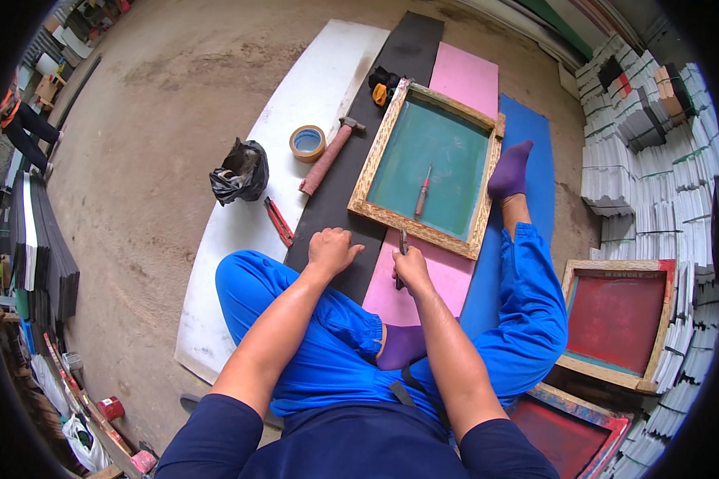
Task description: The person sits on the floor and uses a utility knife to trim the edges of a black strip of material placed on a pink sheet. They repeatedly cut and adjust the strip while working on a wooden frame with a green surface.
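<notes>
My right hand (411, 269) is closed around a pair of pliers (403, 239), its dark handle showing below the fist, just off the frame's near edge. Fingers curled and thumb out, my left hand (333, 252) hovers over or rests on the black mat, with nothing visible in it. Ahead lies a wooden screen frame (363, 185) with green mesh. A screwdriver (423, 195) lies on the mesh. Left of the frame are a hammer (327, 160) with a wrapped handle, a tape roll (307, 143) and a red utility knife (279, 223).
A black plastic bag (240, 172) stands on the white sheet (295, 96). Pink (465, 80) and blue (535, 152) sheets lie under and beside the frame. Red-meshed frames (615, 319) and stacked bundles (655, 176) line the right. Another person (25, 120) stands far left.
</notes>
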A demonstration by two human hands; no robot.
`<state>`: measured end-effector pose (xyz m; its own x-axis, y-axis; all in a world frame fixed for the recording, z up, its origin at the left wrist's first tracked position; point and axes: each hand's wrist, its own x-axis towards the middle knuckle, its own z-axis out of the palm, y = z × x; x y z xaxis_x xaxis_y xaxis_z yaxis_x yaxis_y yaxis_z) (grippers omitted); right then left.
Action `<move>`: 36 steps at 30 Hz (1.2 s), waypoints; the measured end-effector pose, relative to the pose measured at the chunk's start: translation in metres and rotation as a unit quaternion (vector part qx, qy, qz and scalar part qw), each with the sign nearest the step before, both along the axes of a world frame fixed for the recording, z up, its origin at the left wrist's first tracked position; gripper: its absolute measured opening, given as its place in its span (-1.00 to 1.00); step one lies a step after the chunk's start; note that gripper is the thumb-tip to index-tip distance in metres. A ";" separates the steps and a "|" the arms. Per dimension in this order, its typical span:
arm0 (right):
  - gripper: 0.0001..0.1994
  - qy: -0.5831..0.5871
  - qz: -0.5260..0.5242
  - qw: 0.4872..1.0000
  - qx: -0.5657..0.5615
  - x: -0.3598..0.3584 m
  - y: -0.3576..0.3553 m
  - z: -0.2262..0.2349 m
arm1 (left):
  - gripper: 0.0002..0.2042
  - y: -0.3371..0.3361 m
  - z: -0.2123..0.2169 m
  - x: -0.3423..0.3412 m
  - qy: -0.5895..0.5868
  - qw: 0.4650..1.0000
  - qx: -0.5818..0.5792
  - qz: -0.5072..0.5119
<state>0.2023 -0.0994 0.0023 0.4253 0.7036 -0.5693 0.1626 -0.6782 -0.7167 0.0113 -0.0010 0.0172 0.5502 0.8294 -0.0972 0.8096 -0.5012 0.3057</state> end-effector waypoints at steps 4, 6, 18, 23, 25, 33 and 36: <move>-0.65 -0.039 0.027 0.999 -0.003 0.003 0.005 -0.002 | -0.62 -0.001 -0.005 0.004 -0.021 1.000 0.006 -0.014; -0.64 -0.069 0.027 0.997 -0.005 0.003 0.009 -0.012 | -0.63 -0.001 -0.007 0.004 -0.031 0.999 0.017 -0.015; -0.68 -0.162 0.021 0.984 -0.071 -0.007 0.016 -0.015 | -0.66 0.000 -0.012 0.012 -0.076 0.997 0.019 -0.025; -0.67 -0.084 -0.044 0.993 -0.067 -0.014 0.015 -0.012 | -0.66 0.002 -0.018 0.014 -0.078 0.997 0.015 -0.022; -0.74 -0.033 -0.068 0.996 -0.044 -0.020 0.013 -0.006 | -0.65 0.003 -0.019 0.013 -0.073 0.997 0.012 -0.021; -0.91 0.218 -0.137 0.966 -0.005 -0.011 0.006 -0.004 | -0.65 0.006 -0.018 0.019 -0.077 0.997 -0.021 -0.007; -0.92 0.214 -0.130 0.968 -0.027 -0.006 0.010 0.001 | -0.66 0.007 -0.015 0.019 -0.072 0.997 -0.040 -0.009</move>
